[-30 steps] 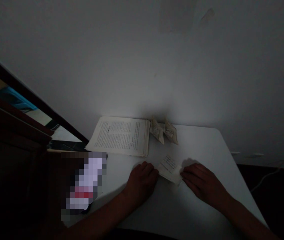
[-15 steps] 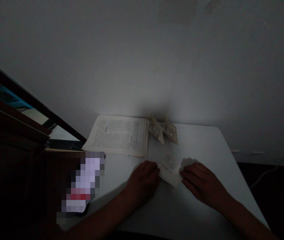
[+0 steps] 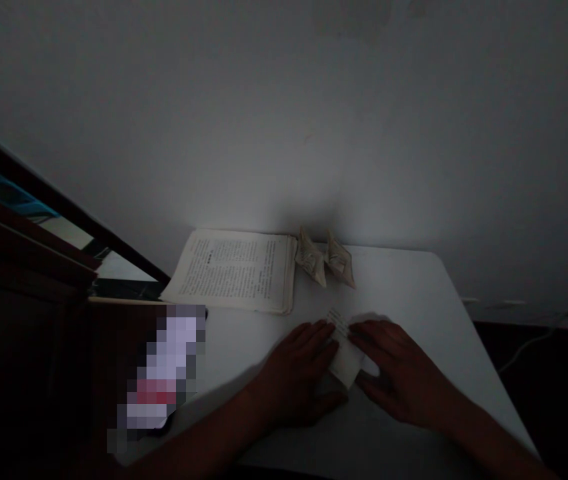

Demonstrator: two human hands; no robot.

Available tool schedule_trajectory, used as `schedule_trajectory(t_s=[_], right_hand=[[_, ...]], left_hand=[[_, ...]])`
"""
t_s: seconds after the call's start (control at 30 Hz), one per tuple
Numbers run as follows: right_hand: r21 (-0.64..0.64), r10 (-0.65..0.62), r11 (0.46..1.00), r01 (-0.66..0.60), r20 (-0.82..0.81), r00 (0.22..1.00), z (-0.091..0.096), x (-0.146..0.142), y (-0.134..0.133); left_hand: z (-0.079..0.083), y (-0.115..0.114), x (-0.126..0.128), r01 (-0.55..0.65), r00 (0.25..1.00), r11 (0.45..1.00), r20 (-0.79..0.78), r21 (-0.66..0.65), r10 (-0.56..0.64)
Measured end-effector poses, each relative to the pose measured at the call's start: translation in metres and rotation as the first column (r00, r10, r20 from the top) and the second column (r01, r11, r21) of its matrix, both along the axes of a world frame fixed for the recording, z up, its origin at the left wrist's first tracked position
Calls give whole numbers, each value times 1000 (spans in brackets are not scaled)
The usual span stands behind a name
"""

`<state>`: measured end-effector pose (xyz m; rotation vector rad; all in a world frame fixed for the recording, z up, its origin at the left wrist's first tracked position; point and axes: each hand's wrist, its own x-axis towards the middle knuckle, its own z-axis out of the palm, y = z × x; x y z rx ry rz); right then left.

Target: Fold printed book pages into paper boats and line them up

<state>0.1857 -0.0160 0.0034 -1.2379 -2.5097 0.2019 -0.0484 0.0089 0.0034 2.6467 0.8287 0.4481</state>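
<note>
Head view: we've got the small printed paper [image 3: 348,365] about mid-table, between the left hand [image 3: 300,373] and right hand [image 3: 398,370]. Left fingers lie extended over its left side, thumb spread toward the table's [image 3: 404,287] near edge. Right fingers rest on its right side, thumb apart by its near corner. Neither fist is closed; we can't tell how hard either presses. Risk, our read: uneven pressure between hands could skew or wrinkle the sheet, and poor light makes misaligned edges easy to miss. Reaching too far could knock the two folded paper shapes [image 3: 340,260] at the far edge. Versus half a second ago: hands closer together, fingers straightened from curled and now over the paper, which shows narrower. Folded shapes and page stack [image 3: 229,273], far-left corner, haven't moved on the table.
</note>
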Motion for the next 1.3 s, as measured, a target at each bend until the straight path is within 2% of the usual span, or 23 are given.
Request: schedule_trajectory(t_s=[0.2,0.4,0.53,0.63,0.7,0.77,0.93,1.17,1.3], right_hand=[[-69,-91,994,88,-36,995,1,-8,-4],[-45,-152,988,150,-61,986,-3,-16,-4],[0,-187,982,188,-73,980,-9,-16,-11],[89,-198,974,209,-112,974,-15,-22,-21],[122,-203,968,218,-122,972,-18,-28,-29],[120,-212,967,226,-118,970,-19,-34,-36],[135,-213,963,235,-160,964,-20,-42,-42],[78,-205,971,226,-219,954,-18,-43,-44],[44,-239,966,253,-206,949,-16,-41,-44]], left_hand=[[-1,-2,8,-126,992,992,20,-1,126],[-3,-2,13,-195,980,981,49,-7,195],[-9,-4,13,-258,965,964,73,68,253],[-12,-9,13,-143,989,977,60,160,135],[-12,-13,12,-17,1000,984,1,177,17],[-11,-15,12,45,999,983,-38,178,-39],[-10,-19,13,42,999,982,-35,184,-37],[-13,-25,12,17,1000,986,3,166,-18],[-16,-27,12,-53,998,985,53,163,45]])
